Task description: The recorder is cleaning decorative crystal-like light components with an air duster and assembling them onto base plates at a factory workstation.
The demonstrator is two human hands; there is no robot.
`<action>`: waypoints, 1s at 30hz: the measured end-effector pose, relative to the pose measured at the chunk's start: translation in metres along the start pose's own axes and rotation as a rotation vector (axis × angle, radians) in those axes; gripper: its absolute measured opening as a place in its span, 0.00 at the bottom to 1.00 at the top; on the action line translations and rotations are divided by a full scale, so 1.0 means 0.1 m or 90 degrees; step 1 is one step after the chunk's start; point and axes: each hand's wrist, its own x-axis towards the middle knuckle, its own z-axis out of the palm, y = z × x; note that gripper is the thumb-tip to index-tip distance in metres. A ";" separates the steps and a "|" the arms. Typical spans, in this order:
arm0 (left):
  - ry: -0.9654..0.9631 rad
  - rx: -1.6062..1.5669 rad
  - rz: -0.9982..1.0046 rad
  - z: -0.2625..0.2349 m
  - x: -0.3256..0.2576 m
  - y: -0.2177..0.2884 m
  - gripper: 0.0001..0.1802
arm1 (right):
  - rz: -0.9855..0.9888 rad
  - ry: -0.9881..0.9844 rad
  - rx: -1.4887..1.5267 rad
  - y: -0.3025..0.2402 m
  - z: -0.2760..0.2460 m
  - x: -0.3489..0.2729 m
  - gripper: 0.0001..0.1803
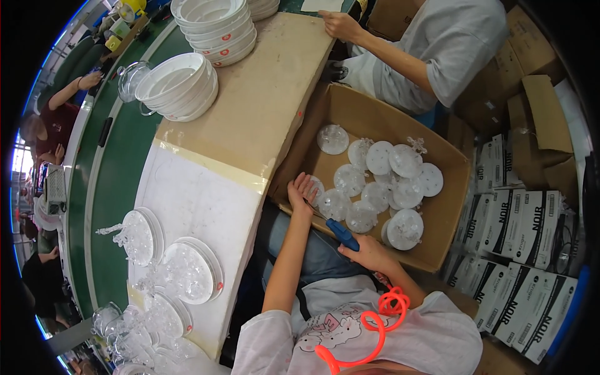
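Observation:
My left hand is over the near left edge of a cardboard box, palm turned up and fingers stretched out. It seems to hold nothing; a round clear-and-white plastic piece lies just beside its fingers, and I cannot tell if they touch. My right hand is closed around a blue air gun, whose thin dark nozzle points at my left palm. From behind that hand a bright orange-red coiled hose runs across my shirt. Several more round pieces are piled in the box.
Left of me, a white-covered table bears discs with clear plastic parts. Stacked white round dishes stand farther up, beside a green conveyor belt. Another person sits beyond the box. Cartons are stacked on the right.

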 end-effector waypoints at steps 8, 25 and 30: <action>0.019 -0.054 0.032 0.00 0.03 -0.01 0.29 | 0.006 -0.022 -0.016 -0.01 -0.04 0.03 0.21; 0.092 -0.087 0.072 -0.05 0.15 -0.10 0.29 | 0.014 -0.017 -0.023 -0.04 -0.05 0.03 0.20; 0.097 -0.080 0.075 -0.08 0.16 -0.11 0.29 | -0.012 -0.018 -0.054 -0.02 -0.04 0.03 0.19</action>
